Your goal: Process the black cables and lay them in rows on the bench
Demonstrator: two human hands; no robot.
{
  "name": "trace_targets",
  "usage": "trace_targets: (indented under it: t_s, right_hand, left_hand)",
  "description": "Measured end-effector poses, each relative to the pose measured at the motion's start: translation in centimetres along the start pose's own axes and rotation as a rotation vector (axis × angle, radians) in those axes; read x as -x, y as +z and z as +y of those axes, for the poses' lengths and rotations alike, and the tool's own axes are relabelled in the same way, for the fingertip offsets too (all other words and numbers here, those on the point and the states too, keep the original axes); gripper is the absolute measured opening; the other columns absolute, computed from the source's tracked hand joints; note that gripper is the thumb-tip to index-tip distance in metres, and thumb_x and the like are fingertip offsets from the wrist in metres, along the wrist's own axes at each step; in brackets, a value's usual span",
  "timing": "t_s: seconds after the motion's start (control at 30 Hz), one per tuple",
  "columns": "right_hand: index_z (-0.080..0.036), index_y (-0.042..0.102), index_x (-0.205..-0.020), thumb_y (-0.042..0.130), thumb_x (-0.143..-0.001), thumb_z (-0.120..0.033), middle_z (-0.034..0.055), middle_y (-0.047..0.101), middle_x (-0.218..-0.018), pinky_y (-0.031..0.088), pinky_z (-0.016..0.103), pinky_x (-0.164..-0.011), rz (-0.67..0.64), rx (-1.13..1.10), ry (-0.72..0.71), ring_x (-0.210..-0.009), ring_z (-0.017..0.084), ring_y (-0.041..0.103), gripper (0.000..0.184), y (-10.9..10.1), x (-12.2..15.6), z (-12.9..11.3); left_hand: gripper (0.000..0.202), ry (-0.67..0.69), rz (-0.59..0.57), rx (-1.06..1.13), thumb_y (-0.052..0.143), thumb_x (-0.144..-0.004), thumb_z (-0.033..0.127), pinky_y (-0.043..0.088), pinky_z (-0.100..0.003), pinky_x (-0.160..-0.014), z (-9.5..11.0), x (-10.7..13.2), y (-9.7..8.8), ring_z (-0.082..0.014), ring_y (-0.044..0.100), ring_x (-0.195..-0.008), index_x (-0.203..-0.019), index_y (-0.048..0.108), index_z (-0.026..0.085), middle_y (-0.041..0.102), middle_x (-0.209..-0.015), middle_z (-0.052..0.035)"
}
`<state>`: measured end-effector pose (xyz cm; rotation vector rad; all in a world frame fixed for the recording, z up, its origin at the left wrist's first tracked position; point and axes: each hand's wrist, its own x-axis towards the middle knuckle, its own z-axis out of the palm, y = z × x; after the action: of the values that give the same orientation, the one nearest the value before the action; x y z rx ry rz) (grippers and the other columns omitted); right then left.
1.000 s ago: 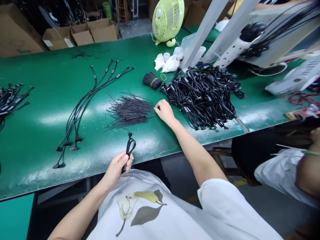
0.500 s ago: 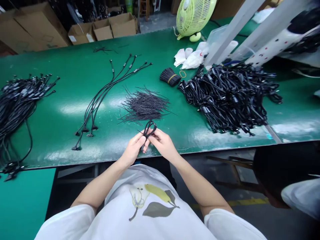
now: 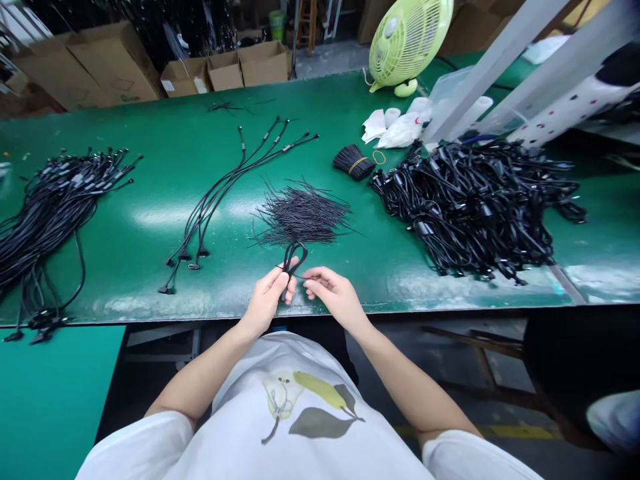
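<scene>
Fingers of the left hand [image 3: 267,295] clamp a looped cable [image 3: 287,259]; those of the right hand [image 3: 337,297] pinch a thin tie [image 3: 300,277]; a box [image 3: 184,75] label [image 3: 201,85] is unreadably small.

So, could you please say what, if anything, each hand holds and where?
Left hand: folded black cable, below its loops. Right hand: apparently a thin tie, by one end.

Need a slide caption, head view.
Left hand grips a looped black cable; right hand pinches a thin dark tie beside it.

Green table [image 3: 125,267], glare patches [image 3: 167,217] on top. Beyond table: cardboard boxes [image 3: 265,65], grey floor [image 3: 333,61], wooden stool [image 3: 307,28]. Table's near side: yellow floor stripe [image 3: 520,432].
</scene>
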<state>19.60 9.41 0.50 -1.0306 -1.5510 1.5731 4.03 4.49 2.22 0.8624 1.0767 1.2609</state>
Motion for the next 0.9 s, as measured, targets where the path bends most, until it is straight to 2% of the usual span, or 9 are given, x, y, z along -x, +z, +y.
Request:
trace_targets:
  t_s: [0.13, 0.27, 0.37, 0.47, 0.53, 0.63, 0.7, 0.77, 0.9]
  right_hand:
    - [-0.019, 0.065, -0.081, 0.054, -0.09, -0.03, 0.002, 0.06, -0.076, 0.043, 0.027, -0.061, 0.062, 0.367, -0.24, -0.066, 0.013, 0.054, 0.017, -0.1, 0.1, -0.2]
    - [-0.019, 0.062, -0.085, 0.047, -0.095, -0.026, 0.0035, 0.061, -0.079, 0.043, 0.027, -0.067, 0.121, 0.599, -0.452, -0.072, 0.014, 0.055, 0.019, 0.5, 0.0, -1.0]
    - [-0.018, 0.062, -0.089, 0.043, -0.097, -0.023, 0.0066, 0.064, -0.084, 0.044, 0.028, -0.071, 0.15, 0.859, -0.623, -0.078, 0.016, 0.058, 0.021, 0.7, -0.2, -1.2]
    - [-0.018, 0.064, -0.088, 0.044, -0.096, -0.021, 0.0069, 0.065, -0.078, 0.042, 0.03, -0.068, 0.149, 1.139, -0.74, -0.071, 0.016, 0.056, 0.022, 0.4, -0.5, -1.1]
    - [-0.018, 0.065, -0.091, 0.042, -0.095, -0.018, 0.0076, 0.066, -0.082, 0.042, 0.032, -0.07, 0.076, 1.236, -0.841, -0.074, 0.017, 0.057, 0.023, 0.1, -0.8, -1.2]
    - [-0.018, 0.064, -0.104, 0.037, -0.093, -0.01, 0.0093, 0.066, -0.111, 0.043, 0.036, -0.088, -0.15, 1.292, -1.058, -0.105, 0.02, 0.057, 0.031, -0.3, -1.5, -1.7]
    - [-0.015, 0.065, -0.104, 0.035, -0.09, -0.008, 0.0112, 0.063, -0.12, 0.039, 0.041, -0.098, -0.243, 1.368, -1.17, -0.118, 0.024, 0.051, 0.034, -0.3, -1.9, -2.2]
    - [-0.013, 0.066, -0.097, 0.034, -0.087, -0.007, 0.0145, 0.065, -0.112, 0.04, 0.043, -0.095, -0.244, 1.455, -1.228, -0.111, 0.027, 0.055, 0.034, -0.2, -2.1, -2.6]
    - [-0.018, 0.065, -0.095, 0.038, -0.078, -0.006, 0.0139, 0.068, -0.101, 0.044, 0.039, -0.076, -0.257, 1.456, -1.369, -0.081, 0.024, 0.06, 0.034, -0.5, -2.3, -1.8]
  left_hand:
    - [0.048, -0.041, -0.034, 0.04, 0.054, -0.091, 0.042, 0.035, -0.023, -0.056, 0.1, -0.2, -0.2, -0.0083, 0.041, -0.057, -0.128, 0.055, 0.013, 0.047, -0.069, 0.0024]
    - [0.047, -0.093, -0.037, 0.109, 0.058, -0.088, 0.044, 0.035, -0.022, -0.053, 0.2, -0.2, 0.0, -0.0081, 0.04, -0.055, -0.123, 0.057, 0.012, 0.046, -0.069, 0.003]
    - [0.047, -0.125, -0.05, 0.152, 0.061, -0.085, 0.046, 0.034, -0.022, -0.051, 0.4, -0.2, 0.2, -0.0074, 0.039, -0.053, -0.118, 0.059, 0.012, 0.045, -0.068, 0.0034]
    - [0.047, -0.119, -0.02, 0.113, 0.061, -0.083, 0.048, 0.033, -0.022, -0.05, 0.2, -0.6, 0.0, -0.0075, 0.039, -0.052, -0.114, 0.06, 0.012, 0.048, -0.068, 0.0028]
    - [0.041, -0.083, 0.025, -0.047, 0.057, -0.085, 0.045, 0.033, -0.022, -0.051, -0.3, -1.0, -0.3, -0.0088, 0.04, -0.053, -0.11, 0.061, 0.013, 0.049, -0.066, 0.0025]
    - [0.02, -0.087, 0.032, -0.418, 0.053, -0.086, 0.031, 0.036, -0.023, -0.056, -1.1, -1.8, -1.1, -0.0119, 0.044, -0.058, -0.092, 0.066, 0.016, 0.051, -0.062, 0.0017]
    - [0.015, -0.123, 0.005, -0.556, 0.051, -0.083, 0.021, 0.036, -0.024, -0.056, -1.4, -2.0, -1.5, -0.0128, 0.047, -0.057, -0.079, 0.065, 0.016, 0.052, -0.058, 0.0012]
    - [0.016, -0.198, -0.045, -0.497, 0.048, -0.083, 0.017, 0.036, -0.024, -0.053, -1.4, -2.1, -1.8, -0.0124, 0.047, -0.052, -0.078, 0.064, 0.016, 0.052, -0.054, 0.0019]
    - [0.007, -0.425, -0.182, -0.066, 0.054, -0.079, 0.015, 0.041, -0.023, -0.052, -1.0, -2.2, -2.6, -0.0102, 0.048, -0.049, -0.077, 0.061, 0.015, 0.053, -0.056, 0.0023]
